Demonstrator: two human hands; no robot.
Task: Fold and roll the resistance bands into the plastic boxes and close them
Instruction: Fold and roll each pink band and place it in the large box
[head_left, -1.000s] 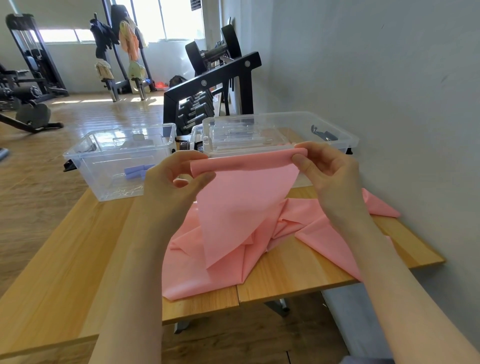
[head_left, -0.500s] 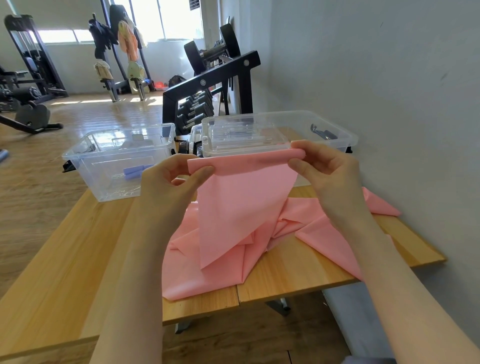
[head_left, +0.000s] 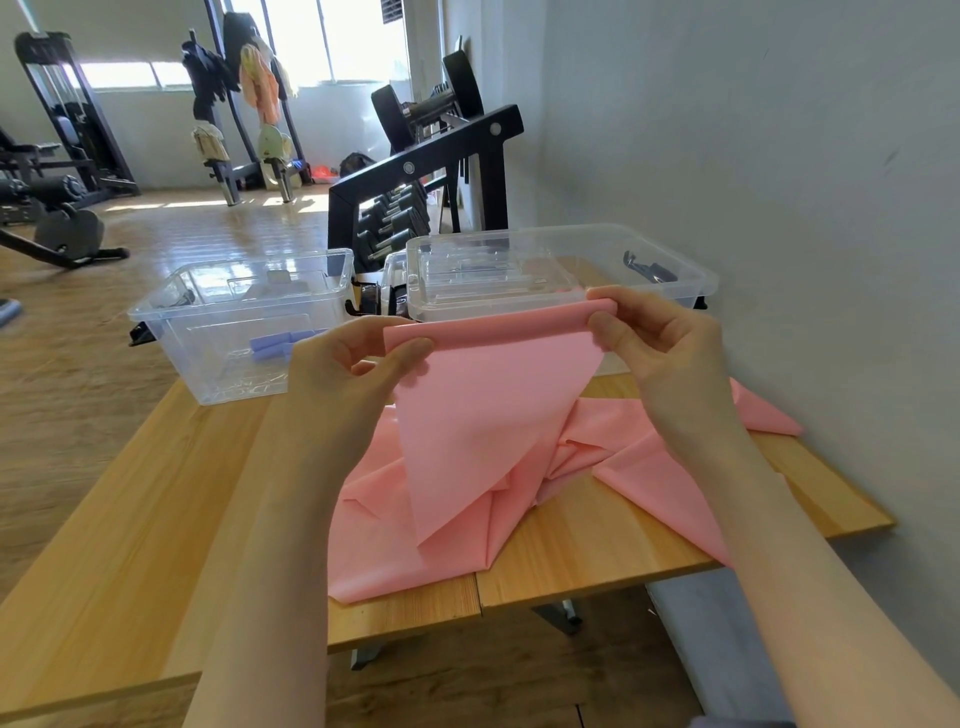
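Pink resistance band (head_left: 493, 415) hangs from its rolled edge, pinched by raised left hand (head_left: 353, 374) and right hand (head_left: 660, 353).

Pink resistance band (head_left: 498, 415): thin, matte sheet, top edge rolled into a narrow tube and held up level; the rest hangs down in a tapering flap and lies crumpled on the bench. Open clear plastic box (head_left: 244, 322), left rear of bench, upright, small blue roll (head_left: 280, 344) inside on its floor. Second clear box (head_left: 561, 270) at right rear, against the wall, clear lid lying in its top.
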